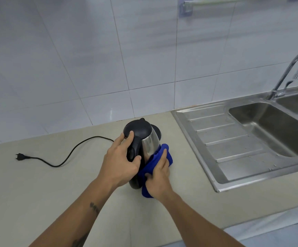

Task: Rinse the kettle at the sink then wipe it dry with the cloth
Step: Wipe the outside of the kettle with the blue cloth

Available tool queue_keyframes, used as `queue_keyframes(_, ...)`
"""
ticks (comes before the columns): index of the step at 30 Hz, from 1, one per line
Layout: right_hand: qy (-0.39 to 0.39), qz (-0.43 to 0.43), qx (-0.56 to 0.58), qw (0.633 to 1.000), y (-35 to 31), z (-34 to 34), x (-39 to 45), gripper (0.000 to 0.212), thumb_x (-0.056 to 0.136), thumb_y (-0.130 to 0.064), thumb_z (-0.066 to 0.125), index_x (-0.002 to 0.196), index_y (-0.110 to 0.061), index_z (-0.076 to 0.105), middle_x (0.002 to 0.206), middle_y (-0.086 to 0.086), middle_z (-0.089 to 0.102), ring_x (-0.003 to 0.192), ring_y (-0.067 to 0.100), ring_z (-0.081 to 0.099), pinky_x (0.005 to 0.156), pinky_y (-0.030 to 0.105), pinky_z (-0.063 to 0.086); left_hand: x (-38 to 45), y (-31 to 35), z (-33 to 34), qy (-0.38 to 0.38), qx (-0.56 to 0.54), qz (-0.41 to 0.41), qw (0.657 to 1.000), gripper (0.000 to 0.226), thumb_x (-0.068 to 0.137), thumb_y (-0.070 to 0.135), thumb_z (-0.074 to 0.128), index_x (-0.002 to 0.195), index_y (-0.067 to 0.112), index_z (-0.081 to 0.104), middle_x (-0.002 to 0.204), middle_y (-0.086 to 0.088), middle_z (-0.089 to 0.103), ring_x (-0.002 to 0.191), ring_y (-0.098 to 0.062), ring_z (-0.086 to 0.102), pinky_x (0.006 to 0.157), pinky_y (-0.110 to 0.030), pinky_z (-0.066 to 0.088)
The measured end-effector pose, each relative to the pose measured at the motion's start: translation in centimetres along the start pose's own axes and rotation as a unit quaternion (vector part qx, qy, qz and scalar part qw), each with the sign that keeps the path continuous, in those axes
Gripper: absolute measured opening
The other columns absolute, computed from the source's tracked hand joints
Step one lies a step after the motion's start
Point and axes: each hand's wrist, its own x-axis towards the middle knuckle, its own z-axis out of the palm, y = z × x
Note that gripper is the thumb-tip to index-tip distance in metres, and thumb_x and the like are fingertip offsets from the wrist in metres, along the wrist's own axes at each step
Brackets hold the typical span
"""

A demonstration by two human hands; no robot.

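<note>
A steel kettle (150, 142) with a black lid and black handle stands on the beige counter (55, 189), a little left of the sink. My left hand (121, 162) grips the kettle's handle, with fingers reaching up to the lid. My right hand (159, 177) presses a blue cloth (168, 155) against the lower right side of the kettle's body. The cloth hides the kettle's lower side and most of its base.
A black power cord with a plug (20, 156) lies on the counter to the left. The steel sink (269, 125) with a ribbed drainboard (230, 139) and a curved tap (291, 72) sits to the right. A tiled wall rises behind; the counter's front edge is near.
</note>
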Motion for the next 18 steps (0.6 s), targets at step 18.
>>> queue_keyframes(18, 0.012, -0.139, -0.115, 0.983, -3.6, -6.4, 3.0, 0.107, 0.081, 0.008, 0.061, 0.162, -0.031, 0.002, 0.142, -0.003, 0.046, 0.122, 0.019, 0.049, 0.099, 0.04, 0.05, 1.6, -2.3, -1.4, -0.027, -0.041, 0.047, 0.998, 0.081, 0.08, 0.013, 0.058, 0.147, 0.05, 0.035, 0.159, 0.02, 0.029, 0.13, -0.017, 0.052, 0.103, -0.033, 0.046)
